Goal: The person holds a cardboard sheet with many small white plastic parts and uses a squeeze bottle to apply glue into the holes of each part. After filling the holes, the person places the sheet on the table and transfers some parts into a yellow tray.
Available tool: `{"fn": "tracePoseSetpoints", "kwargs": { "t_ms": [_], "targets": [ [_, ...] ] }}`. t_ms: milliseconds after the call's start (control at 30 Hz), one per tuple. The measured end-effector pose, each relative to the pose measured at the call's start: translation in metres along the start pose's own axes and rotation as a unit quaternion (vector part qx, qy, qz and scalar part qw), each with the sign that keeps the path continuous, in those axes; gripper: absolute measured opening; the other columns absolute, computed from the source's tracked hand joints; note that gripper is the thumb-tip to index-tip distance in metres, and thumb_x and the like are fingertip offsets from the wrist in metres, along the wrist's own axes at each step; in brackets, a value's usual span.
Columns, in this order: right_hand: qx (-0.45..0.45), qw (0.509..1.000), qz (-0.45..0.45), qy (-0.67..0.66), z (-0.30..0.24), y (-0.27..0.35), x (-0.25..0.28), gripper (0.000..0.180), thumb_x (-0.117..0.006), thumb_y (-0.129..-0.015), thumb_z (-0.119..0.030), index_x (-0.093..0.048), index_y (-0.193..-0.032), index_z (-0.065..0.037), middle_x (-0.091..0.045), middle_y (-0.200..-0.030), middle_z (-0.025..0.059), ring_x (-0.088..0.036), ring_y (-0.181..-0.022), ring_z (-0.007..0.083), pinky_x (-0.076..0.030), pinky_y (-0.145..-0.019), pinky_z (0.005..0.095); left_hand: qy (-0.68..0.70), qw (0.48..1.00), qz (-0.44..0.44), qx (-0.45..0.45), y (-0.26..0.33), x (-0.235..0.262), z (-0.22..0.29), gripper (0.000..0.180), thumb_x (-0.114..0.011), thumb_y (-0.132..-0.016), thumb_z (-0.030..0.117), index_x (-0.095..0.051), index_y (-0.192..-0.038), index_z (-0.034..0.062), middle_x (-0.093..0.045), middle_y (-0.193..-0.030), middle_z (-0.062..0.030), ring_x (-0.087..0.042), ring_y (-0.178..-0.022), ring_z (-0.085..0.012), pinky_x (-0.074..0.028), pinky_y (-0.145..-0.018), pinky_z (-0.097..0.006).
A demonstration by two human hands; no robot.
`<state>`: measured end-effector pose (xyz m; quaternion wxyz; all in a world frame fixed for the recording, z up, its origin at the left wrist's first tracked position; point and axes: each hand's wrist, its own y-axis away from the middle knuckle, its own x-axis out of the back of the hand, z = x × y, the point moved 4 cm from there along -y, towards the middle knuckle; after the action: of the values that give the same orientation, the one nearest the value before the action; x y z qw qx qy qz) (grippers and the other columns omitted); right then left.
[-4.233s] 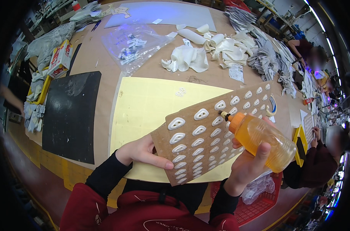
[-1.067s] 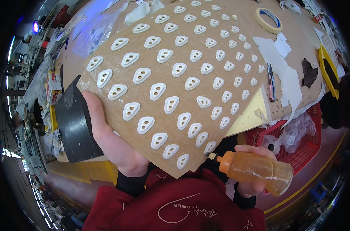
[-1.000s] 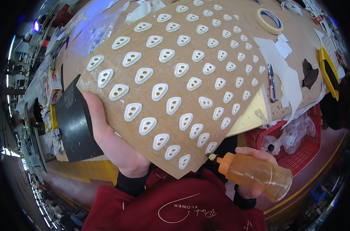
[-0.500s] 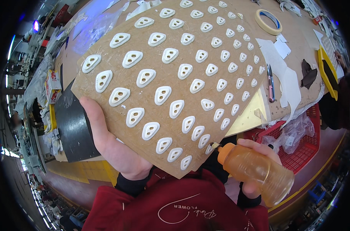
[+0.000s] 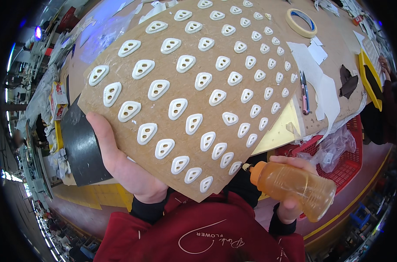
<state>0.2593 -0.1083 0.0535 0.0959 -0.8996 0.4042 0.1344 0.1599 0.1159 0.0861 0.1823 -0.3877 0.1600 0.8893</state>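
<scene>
Brown tabletop [image 5: 334, 40], hands [image 5: 123, 167] [image 5: 290, 209] gripping tan sheet [image 5: 198, 102] and translucent bottle [image 5: 294, 185], rounded white triangles [image 5: 182, 105]

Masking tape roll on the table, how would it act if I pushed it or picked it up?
The masking tape roll lies on its flat side on the table, so it would probably slide rather than roll. Stood on its round rim, it would likely roll. Its wide open center suggests it's light for its width.

Brown sheet [image 5: 187, 89] with white pieces [image 5: 203, 81] in left hand [image 5: 122, 163], orange-capped bottle [image 5: 296, 187] in right hand [image 5: 290, 208]
</scene>
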Motion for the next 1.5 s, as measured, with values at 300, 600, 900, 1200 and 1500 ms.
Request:
{"fn": "tracePoseSetpoints", "kwargs": {
  "t_ms": [300,600,900,1200,1500],
  "targets": [
    [-0.089,0.963,0.036,-0.254,0.019,0.003,0.0,0.082,-0.052,-0.071,-0.067,-0.041,-0.11,0.004,-0.058,-0.094,0.0235,-0.059,-0.089,0.0316,-0.051,-0.076,0.0415,0.013,1.0,-0.01,0.019,0.001,0.0,0.0,0.052,-0.039,-0.09,0.044,-0.036,-0.127,0.0069,-0.045,-0.123,-0.0114,-0.046,-0.11,-0.0255,-0.037,-0.094,-0.041],
    [-0.029,0.987,0.147,-0.056,0.028,-0.005,-0.004,0.073,-0.057,-0.074,-0.057,-0.04,-0.113,0.003,-0.057,-0.099,0.0227,-0.058,-0.094,0.0284,-0.048,-0.081,0.0369,0.015,1.0,-0.014,-0.001,0.002,0.0,0.001,0.051,-0.038,-0.091,0.042,-0.035,-0.127,0.0061,-0.044,-0.124,-0.0119,-0.046,-0.111,-0.0253,-0.037,-0.095,-0.041],
    [-0.002,0.989,0.139,0.041,0.018,-0.006,-0.015,0.072,-0.048,-0.077,-0.061,-0.041,-0.112,0.002,-0.057,-0.094,0.0217,-0.059,-0.086,0.0278,-0.049,-0.071,0.0337,-0.003,1.0,-0.009,-0.014,0.002,-0.001,0.002,0.051,-0.038,-0.091,0.041,-0.034,-0.127,0.0053,-0.045,-0.123,-0.0123,-0.047,-0.11,-0.0253,-0.038,-0.093,-0.041],
    [-0.033,0.986,0.028,-0.159,0.009,0.007,-0.021,0.077,-0.076,-0.066,-0.036,-0.034,-0.12,0.001,-0.049,-0.113,0.0274,-0.051,-0.107,0.0325,-0.045,-0.087,0.0401,-0.002,1.0,-0.002,0.001,0.006,-0.004,0.001,0.054,-0.039,-0.09,0.044,-0.034,-0.127,0.0055,-0.045,-0.122,-0.0132,-0.048,-0.108,-0.0257,-0.04,-0.091,-0.041],
    [0.13,0.981,-0.095,0.104,-0.008,-0.004,-0.02,0.075,-0.079,-0.062,-0.031,-0.042,-0.115,0.007,-0.055,-0.103,0.0291,-0.061,-0.089,0.0313,-0.052,-0.071,0.0328,-0.01,1.0,0.008,-0.01,0.008,-0.006,0.001,0.056,-0.043,-0.088,0.046,-0.034,-0.127,0.0071,-0.045,-0.122,-0.0136,-0.048,-0.108,-0.0274,-0.041,-0.091,-0.043]
  ]
}}
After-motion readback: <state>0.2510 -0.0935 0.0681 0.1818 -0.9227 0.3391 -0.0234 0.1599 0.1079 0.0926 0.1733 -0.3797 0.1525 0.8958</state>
